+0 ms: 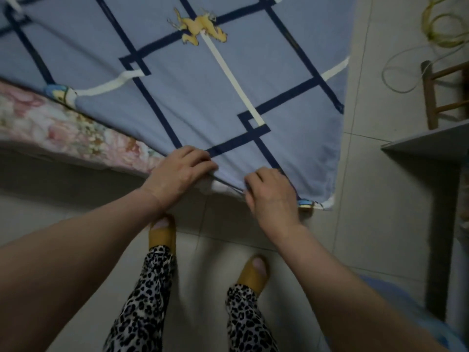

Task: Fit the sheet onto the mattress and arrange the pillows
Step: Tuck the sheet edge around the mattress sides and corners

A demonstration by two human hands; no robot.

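A blue-grey sheet with navy and white stripes and a yellow dragon print lies spread over the mattress. The floral mattress side shows uncovered at the left. My left hand presses on the sheet's near edge, fingers curled over the hem. A little to its right, my right hand pinches the same hem close to the near right corner. No pillows are in view.
I stand on a pale tiled floor in yellow slippers at the bed's edge. A wooden stool and a loose yellow-green cord lie right of the bed. A grey shelf edge juts in at the right.
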